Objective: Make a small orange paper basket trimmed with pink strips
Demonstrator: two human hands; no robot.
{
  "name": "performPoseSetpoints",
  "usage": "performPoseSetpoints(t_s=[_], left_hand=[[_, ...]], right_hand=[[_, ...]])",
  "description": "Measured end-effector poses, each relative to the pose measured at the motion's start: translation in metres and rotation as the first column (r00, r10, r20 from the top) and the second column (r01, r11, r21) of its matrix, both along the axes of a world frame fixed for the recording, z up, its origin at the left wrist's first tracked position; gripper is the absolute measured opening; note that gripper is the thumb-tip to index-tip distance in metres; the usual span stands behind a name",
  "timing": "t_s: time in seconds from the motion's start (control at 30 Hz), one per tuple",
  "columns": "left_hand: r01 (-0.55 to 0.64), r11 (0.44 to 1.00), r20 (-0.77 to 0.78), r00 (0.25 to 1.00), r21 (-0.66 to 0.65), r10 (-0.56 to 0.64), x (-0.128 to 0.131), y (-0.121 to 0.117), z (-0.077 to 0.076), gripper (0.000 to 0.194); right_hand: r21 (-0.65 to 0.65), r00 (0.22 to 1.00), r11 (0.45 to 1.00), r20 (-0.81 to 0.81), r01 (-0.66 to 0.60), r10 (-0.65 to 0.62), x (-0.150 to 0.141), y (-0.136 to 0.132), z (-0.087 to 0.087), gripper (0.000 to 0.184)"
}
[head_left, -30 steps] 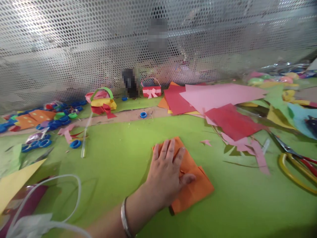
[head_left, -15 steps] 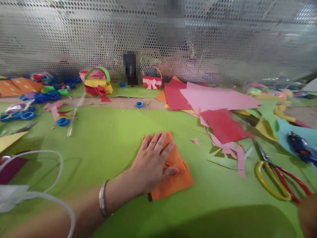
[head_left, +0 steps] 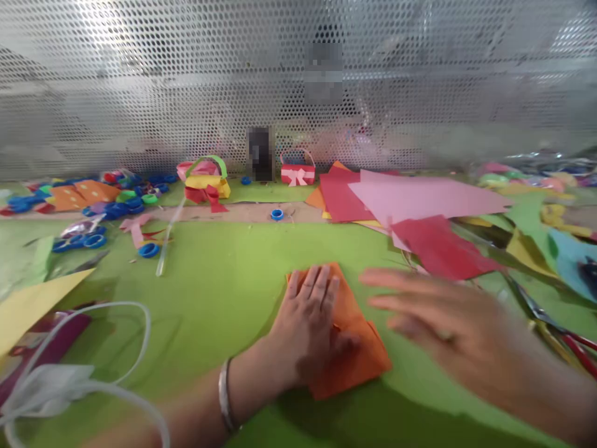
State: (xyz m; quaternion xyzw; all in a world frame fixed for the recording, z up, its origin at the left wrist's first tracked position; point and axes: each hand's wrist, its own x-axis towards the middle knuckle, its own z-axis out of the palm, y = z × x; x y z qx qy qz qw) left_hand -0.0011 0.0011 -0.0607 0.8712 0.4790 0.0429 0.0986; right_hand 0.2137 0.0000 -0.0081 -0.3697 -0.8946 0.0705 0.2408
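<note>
Four fingers and the thumb of the bare left hand [head_left: 303, 330] lie flat and slightly parted on a folded piece of orange paper [head_left: 352, 311], which rests on the smooth lime-green worktop [head_left: 224, 298] near its front. A silver-coloured bangle [head_left: 225, 395] circles that wrist. Blurred, the bare right hand [head_left: 448, 323] is held over the worktop just right of the orange paper, its fingers stretched out toward the left hand, open and unclenched. Partly hidden behind the right forearm are metal-bladed scissors [head_left: 536, 306] with yellow and red handles. Beyond the right hand, a crimson paper sheet [head_left: 443, 246] overlaps a larger pale pink paper sheet [head_left: 429, 193]. Farther back stand a small yellow paper basket [head_left: 208, 182] with a green handle and red bow, and a small red paper basket [head_left: 298, 174] with a pink bow, both before a perforated grey metal panel [head_left: 186, 81]. A narrow translucent stick [head_left: 168, 246] leans toward the yellow basket. At front left, a whitish looped cord [head_left: 148, 330] crosses the worktop.
</note>
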Motion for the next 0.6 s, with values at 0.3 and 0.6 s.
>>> performPoseSetpoints(t_s=[0.3, 0.6], left_hand=[[0.019, 0.999, 0.021, 1.0, -0.051, -0.018, -0.001, 0.002, -0.002, 0.097], [-0.248, 0.943, 0.198, 0.936, -0.22, 0.292, -0.023, 0.027, 0.033, 0.069]], right_hand=[[0.098, 0.933, 0.969, 0.307, -0.226, 0.187, -0.007, -0.02, -0.077, 0.094], [0.08, 0.935, 0.968, 0.29, -0.238, 0.206, -0.005, -0.017, -0.073, 0.1]])
